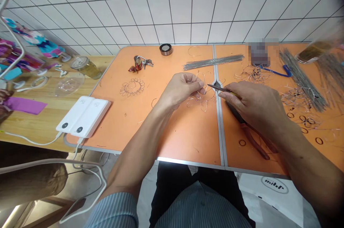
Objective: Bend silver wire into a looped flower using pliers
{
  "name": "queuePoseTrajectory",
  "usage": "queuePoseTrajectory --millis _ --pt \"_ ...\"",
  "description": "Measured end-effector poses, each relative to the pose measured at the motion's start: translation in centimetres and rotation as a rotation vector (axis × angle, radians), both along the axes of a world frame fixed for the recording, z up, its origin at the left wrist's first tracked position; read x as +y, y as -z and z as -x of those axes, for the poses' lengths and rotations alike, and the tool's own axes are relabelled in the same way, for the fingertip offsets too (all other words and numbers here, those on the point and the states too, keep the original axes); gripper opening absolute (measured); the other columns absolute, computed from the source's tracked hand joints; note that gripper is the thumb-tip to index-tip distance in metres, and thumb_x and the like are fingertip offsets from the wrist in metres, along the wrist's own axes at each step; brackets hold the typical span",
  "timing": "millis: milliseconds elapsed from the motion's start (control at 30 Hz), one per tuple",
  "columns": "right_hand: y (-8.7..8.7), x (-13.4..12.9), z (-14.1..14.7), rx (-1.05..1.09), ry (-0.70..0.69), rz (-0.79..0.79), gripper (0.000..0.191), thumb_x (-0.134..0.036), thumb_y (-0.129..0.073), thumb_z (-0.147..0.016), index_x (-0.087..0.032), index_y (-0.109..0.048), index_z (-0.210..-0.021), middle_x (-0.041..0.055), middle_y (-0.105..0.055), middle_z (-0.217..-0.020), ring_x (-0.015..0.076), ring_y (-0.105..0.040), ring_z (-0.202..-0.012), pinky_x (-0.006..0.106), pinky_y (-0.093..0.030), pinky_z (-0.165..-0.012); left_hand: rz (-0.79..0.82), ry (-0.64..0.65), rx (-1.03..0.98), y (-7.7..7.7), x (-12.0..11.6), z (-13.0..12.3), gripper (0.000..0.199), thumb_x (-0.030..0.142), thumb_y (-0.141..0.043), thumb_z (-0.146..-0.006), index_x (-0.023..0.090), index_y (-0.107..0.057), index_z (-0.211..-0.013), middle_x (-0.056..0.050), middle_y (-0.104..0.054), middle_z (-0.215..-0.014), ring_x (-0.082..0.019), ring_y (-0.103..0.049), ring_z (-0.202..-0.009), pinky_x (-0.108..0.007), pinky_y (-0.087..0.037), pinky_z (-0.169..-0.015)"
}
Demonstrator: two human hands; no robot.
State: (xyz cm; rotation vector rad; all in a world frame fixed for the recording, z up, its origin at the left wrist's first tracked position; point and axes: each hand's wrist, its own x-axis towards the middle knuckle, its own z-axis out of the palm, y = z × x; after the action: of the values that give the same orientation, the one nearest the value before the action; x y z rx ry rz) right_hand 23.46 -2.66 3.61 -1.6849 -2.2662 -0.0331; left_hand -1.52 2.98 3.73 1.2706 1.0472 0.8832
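Observation:
Above the middle of the orange table (pixel 188 138), my left hand (pixel 185 88) pinches a thin wire piece bent into loops (pixel 202 103). My right hand (pixel 248 102) is closed around slim pointed pliers (pixel 219 87), whose tip is at the wire beside my left fingertips. Whether the jaws grip the wire cannot be made out. Larger pliers with red handles (pixel 255 142) lie on the table under my right hand. A finished-looking ring of wire loops (pixel 132 87) rests to the left.
Straight wire bundles (pixel 213 62) (pixel 303 79) lie at the back and right, near looped wire pieces and small dark rings (pixel 242 142). A tape roll (pixel 166 49), keys (pixel 139 64) and white power banks (pixel 83 116) are left. Someone's hand (pixel 5 99) shows at the left edge.

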Motion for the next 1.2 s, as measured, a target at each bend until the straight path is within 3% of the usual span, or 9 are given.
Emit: queuePoseTrajectory --millis 467,633,767,1000,1200 --pt "-0.28 0.56 -0.21 0.087 -0.023 -0.027 0.040 -0.056 -0.058 -0.117 -0.027 -0.086 -0.115 0.0084 -0.086 -0.109 0.0322 -0.075 -0.099 0.040 -0.041 -0.075 0.101 0.029 -0.092 -0.06 0.23 0.38 0.026 0.032 -0.091 -0.084 0.016 -0.074 -0.073 -0.007 -0.081 -0.079 -0.011 -0.066 -0.064 -0.025 -0.054 -0.066" --pt "-0.74 0.35 -0.07 0.345 0.020 -0.153 0.025 -0.043 -0.071 -0.107 -0.024 -0.087 -0.104 0.0062 -0.088 -0.101 0.0255 -0.077 -0.090 0.038 -0.046 -0.078 0.144 0.047 -0.145 0.21 0.44 0.60 0.033 0.039 -0.098 -0.077 0.016 -0.074 -0.073 -0.007 -0.081 -0.081 -0.011 -0.066 -0.064 -0.025 -0.054 -0.066" --pt "-0.86 0.30 0.04 0.543 0.077 -0.179 0.020 -0.038 -0.076 -0.099 -0.024 -0.089 -0.106 0.0025 -0.088 -0.098 0.0217 -0.078 -0.088 0.034 -0.048 -0.076 0.170 0.039 -0.179 0.51 0.54 0.66 0.030 0.037 -0.097 -0.080 0.016 -0.075 -0.077 -0.009 -0.084 -0.088 -0.010 -0.067 -0.065 -0.025 -0.054 -0.067" --pt "-0.43 0.54 -0.30 0.565 0.064 -0.209 0.021 -0.040 -0.074 -0.100 -0.024 -0.088 -0.099 0.0013 -0.087 -0.093 0.0204 -0.078 -0.084 0.034 -0.049 -0.075 0.163 0.044 -0.203 0.50 0.38 0.73 0.034 0.038 -0.099 -0.081 0.016 -0.073 -0.080 -0.014 -0.090 -0.112 -0.009 -0.067 -0.067 -0.027 -0.057 -0.071" --pt "-0.94 0.24 -0.06 0.523 0.092 -0.135 0.022 -0.041 -0.071 -0.103 -0.025 -0.086 -0.101 0.0053 -0.089 -0.101 0.0257 -0.080 -0.091 0.038 -0.052 -0.079 0.166 0.008 -0.226 0.06 0.22 0.48 0.037 0.036 -0.102 -0.075 0.017 -0.071 -0.077 -0.013 -0.091 -0.117 -0.007 -0.066 -0.063 -0.026 -0.056 -0.069"
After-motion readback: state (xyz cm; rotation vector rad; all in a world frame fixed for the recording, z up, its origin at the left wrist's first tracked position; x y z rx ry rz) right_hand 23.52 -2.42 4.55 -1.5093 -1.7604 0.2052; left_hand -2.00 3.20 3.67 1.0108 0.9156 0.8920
